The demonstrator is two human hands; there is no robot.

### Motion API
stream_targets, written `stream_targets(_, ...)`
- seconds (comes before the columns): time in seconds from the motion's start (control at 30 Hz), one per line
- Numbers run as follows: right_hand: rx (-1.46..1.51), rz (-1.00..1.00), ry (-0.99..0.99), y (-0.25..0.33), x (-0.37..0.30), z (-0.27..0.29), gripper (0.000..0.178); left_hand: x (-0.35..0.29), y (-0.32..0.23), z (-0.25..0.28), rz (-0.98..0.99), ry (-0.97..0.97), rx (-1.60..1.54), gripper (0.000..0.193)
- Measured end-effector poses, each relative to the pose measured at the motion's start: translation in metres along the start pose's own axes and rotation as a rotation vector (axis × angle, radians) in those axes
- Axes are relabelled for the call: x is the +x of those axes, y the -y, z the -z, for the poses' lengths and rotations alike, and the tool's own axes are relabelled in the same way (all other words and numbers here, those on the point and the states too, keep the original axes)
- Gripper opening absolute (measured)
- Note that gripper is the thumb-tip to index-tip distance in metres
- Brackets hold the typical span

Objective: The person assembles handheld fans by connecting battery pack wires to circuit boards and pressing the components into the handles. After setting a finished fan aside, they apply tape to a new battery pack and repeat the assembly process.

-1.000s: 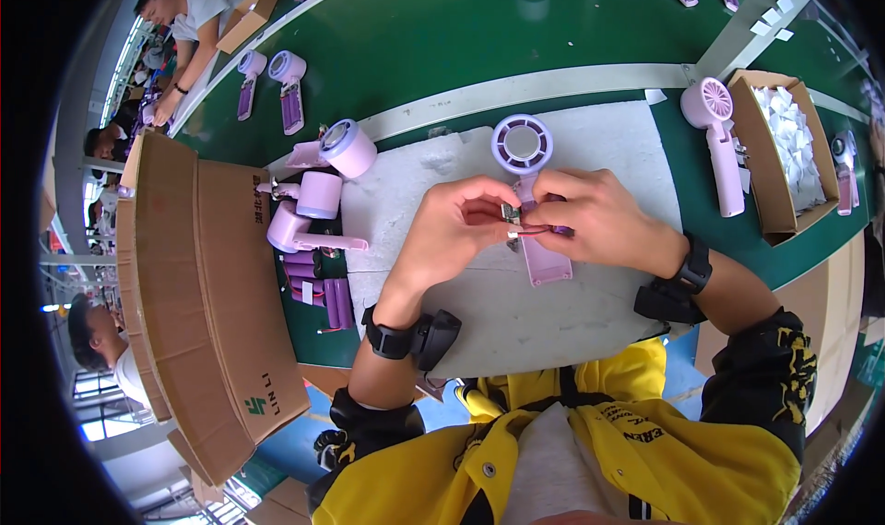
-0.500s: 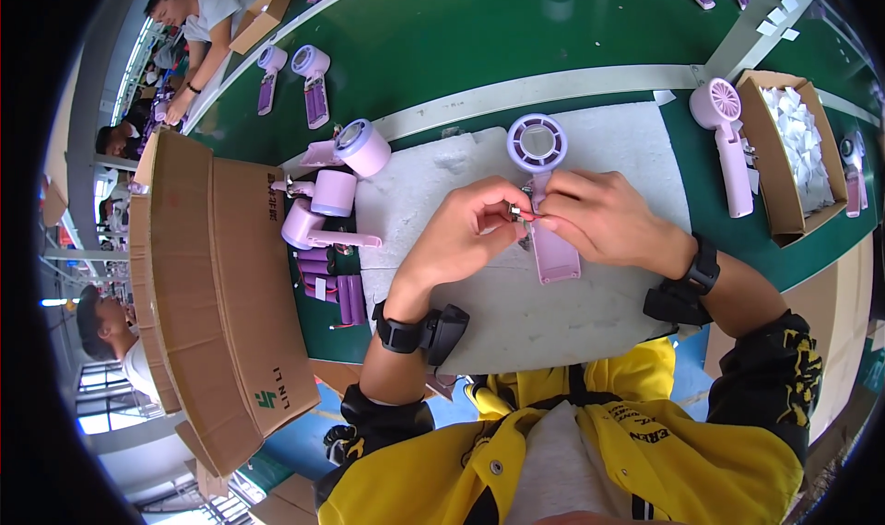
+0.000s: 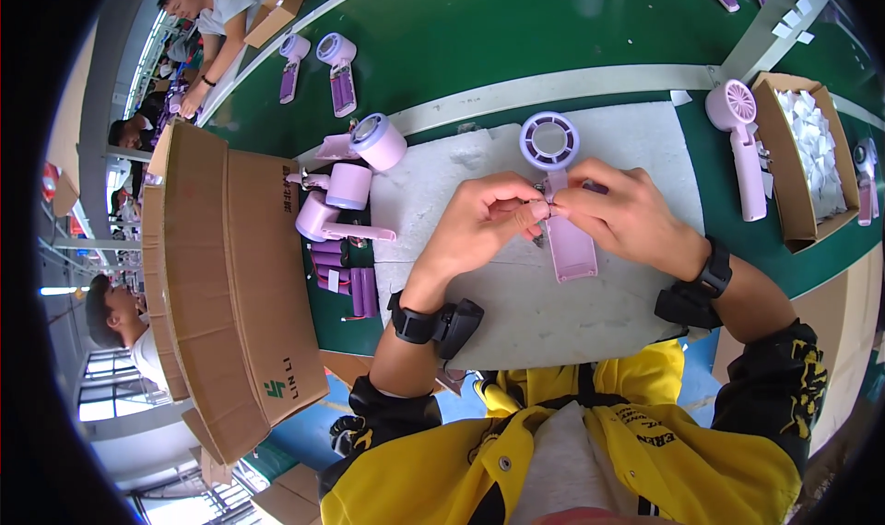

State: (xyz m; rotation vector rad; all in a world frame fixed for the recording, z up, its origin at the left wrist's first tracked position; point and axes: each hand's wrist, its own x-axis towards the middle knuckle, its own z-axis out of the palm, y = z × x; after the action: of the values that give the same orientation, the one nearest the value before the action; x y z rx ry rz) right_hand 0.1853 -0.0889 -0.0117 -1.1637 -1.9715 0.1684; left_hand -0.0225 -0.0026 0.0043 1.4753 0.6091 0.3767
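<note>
A pale purple handheld fan lies in front of me, its round head pointing away and its opened handle shell toward me. Over the upper part of the handle, my left hand and my right hand meet fingertip to fingertip. Thumb and forefinger of the left are closed on a small electronic part, mostly covered by the fingers. The right hand pinches a thin wire at the same spot; its far end is hidden. Beneath the fan is a white foam mat.
At left stand a large cardboard box, fan bodies and purple battery cells. A finished-looking fan and a carton of white paper pieces are on the right. Beyond a metal rail lie more fans. People work at far left.
My fingertips have drawn closer together, so the small part and red wire visible between them before are now mostly covered. The whole view has shifted slightly.
</note>
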Motion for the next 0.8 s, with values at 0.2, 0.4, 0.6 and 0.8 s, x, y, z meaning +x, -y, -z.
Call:
stream_targets(0.2, -0.049, -0.01, 0.04, -0.002, -0.004, -0.004, 0.011, 0.002, 0.001, -0.003, 0.04, -0.051, 0.011, 0.009)
stream_targets(0.4, -0.073, -0.038, 0.023, 0.003, 0.0, -0.005, 0.011, 0.001, 0.001, -0.001, 0.033, -0.058, 0.025, 0.011)
stream_targets(0.6, 0.016, -0.093, 0.036, 0.003, -0.002, -0.006, 0.01, 0.001, -0.001, -0.002, 0.03, -0.057, 0.018, 0.008)
stream_targets(0.8, 0.28, -0.225, 0.065, -0.001, 0.0, -0.004, 0.01, 0.002, 0.0, 0.008, 0.018, 0.021, -0.003, 0.015)
